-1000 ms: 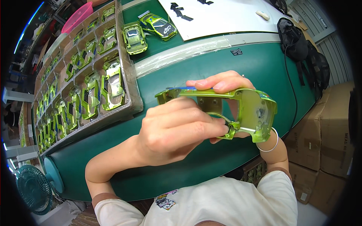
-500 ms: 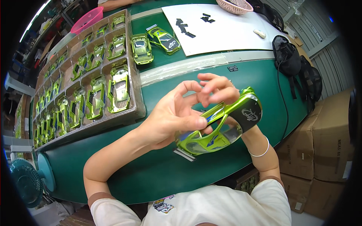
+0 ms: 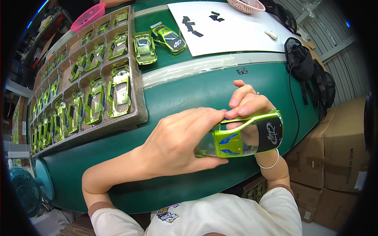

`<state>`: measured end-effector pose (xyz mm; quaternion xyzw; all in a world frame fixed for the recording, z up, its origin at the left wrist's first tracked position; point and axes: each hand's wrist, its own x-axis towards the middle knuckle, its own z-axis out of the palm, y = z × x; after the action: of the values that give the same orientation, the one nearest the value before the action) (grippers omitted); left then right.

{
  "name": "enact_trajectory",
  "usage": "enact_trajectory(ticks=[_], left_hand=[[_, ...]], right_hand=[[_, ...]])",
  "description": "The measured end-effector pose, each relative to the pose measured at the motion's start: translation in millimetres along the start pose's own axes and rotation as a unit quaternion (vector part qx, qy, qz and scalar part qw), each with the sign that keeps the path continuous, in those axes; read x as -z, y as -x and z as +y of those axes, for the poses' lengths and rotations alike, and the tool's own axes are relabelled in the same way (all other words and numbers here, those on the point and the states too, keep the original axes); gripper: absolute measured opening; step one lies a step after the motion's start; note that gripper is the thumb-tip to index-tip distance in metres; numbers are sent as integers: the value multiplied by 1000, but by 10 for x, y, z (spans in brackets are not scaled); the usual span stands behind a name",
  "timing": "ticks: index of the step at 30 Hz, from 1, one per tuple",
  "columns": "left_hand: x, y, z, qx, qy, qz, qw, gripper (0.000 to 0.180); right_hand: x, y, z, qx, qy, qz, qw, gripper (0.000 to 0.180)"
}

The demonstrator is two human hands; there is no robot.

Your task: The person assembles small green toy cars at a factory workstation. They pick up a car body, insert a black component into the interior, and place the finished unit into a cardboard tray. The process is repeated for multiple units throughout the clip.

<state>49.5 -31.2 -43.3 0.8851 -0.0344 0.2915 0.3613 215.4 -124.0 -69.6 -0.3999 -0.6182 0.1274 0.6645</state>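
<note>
I am looking down at a dark green table (image 3: pixel 189 94) with a white sheet (image 3: pixel 236 31) lying at its far side and brown cartons (image 3: pixel 334 157) standing at the right. Both hands are meeting above the near edge, clamping a glossy lime-green toy car shell (image 3: pixel 242 137). The left hand (image 3: pixel 177 147) is pinching its upper edge; the right hand (image 3: pixel 250 104) is cupping it from behind. A compartmented tray (image 3: pixel 136 114) is holding matching shells on the left.
</note>
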Motion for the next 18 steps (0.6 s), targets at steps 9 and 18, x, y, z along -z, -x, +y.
enact_trajectory(ticks=[9, 18], left_hand=[[-46, 21, 103, -33, -39, 66, 996, 54], [-147, 115, 121, -68, -134, 77, 986, 59]], right_hand=[[-16, -45, -45, -19, -60, -85, 994, 36], [-66, 25, -6, -47, -124, -32, 991, 30]])
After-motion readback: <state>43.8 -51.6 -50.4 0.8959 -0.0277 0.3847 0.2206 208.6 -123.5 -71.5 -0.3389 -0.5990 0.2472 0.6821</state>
